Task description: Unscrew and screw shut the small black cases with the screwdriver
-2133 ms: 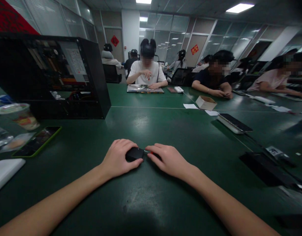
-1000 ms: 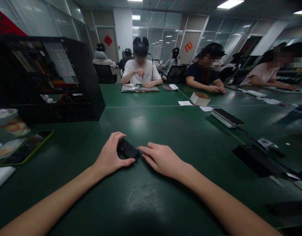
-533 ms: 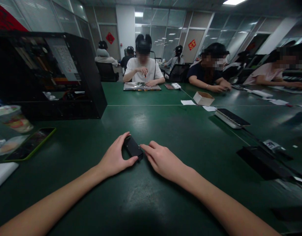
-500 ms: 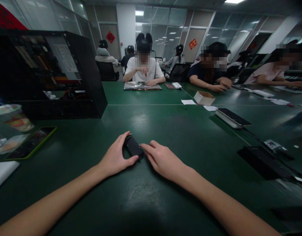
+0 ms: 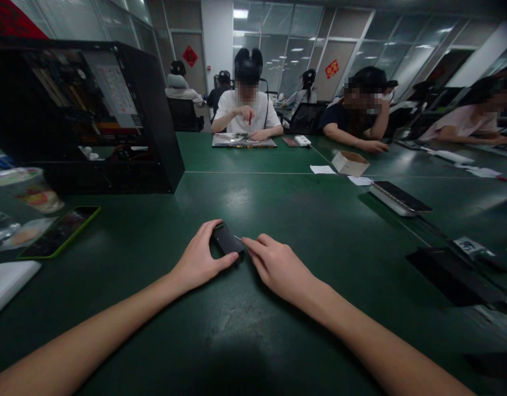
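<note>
A small black rectangular box [image 5: 227, 242] lies on the green table, its flat face up. My left hand [image 5: 202, 256] grips it from the left, fingers curled over its far end and thumb along its near end. Just off the box's right side is my right hand [image 5: 278, 261], thumb and fingers pinched together. A thin shiny piece [image 5: 237, 238] reaches from those fingertips toward the box's right edge. Most of it is hidden, so its kind cannot be made out.
An open black computer case [image 5: 154, 126] stands at the left. Near it are a plastic cup [image 5: 34, 190], a green-edged phone [image 5: 61, 232] and a white object [image 5: 10, 283]. A small carton [image 5: 350, 163], a dark-topped device [image 5: 400, 198] and cables lie right. A person [image 5: 247, 110] works opposite.
The view has shifted slightly, so everything sits a little differently in the picture. Both hands keep about the same hold. More of the thin shiny piece shows at my right fingertips.
</note>
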Motion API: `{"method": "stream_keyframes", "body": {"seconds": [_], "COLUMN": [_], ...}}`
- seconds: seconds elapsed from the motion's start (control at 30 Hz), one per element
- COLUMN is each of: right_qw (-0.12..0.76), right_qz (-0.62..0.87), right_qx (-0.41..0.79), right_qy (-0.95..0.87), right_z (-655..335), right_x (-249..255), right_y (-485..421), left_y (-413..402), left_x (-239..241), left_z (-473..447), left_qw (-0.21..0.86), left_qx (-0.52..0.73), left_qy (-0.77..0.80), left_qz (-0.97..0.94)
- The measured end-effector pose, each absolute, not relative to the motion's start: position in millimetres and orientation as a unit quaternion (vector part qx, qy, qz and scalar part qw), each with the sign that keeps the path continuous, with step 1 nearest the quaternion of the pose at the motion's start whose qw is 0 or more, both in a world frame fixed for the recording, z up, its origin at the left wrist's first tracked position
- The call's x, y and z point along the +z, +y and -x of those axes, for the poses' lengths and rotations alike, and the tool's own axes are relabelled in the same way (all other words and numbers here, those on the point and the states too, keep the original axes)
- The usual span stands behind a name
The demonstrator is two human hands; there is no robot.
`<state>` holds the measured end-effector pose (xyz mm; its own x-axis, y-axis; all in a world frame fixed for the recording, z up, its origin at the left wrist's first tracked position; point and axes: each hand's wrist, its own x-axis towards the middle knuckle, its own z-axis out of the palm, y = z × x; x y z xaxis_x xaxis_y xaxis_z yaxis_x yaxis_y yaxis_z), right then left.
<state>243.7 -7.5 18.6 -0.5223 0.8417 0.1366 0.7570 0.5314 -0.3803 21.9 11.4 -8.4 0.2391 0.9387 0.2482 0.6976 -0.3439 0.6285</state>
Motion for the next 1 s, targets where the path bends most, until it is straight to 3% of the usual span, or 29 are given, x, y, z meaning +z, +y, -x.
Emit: {"method": "stream_keyframes", "body": {"seconds": [0.17, 0.5, 0.87, 1.0], "right_qw": [0.171, 0.114, 0.295, 0.313], "right_qz": [0.463, 0.489, 0.433, 0.423], "right_qx": [0.132, 0.081, 0.213, 0.208], "right_qy": [-0.859, -0.861, -0.825, -0.825], "right_z": [-245, -225, -229, -232], "right_x": [19, 13, -9, -16], "right_y": [-5, -7, 6, 10], "left_y": [13, 15, 14, 13], "left_x": [-9, -12, -13, -13], "left_z": [-21, -20, -19, -19], "left_qw": [0.2, 0.21, 0.188, 0.185], "left_qx": [0.301, 0.31, 0.299, 0.301], "left_qy": [0.543, 0.531, 0.526, 0.521], "left_qz": [-0.758, -0.76, -0.774, -0.777]}}
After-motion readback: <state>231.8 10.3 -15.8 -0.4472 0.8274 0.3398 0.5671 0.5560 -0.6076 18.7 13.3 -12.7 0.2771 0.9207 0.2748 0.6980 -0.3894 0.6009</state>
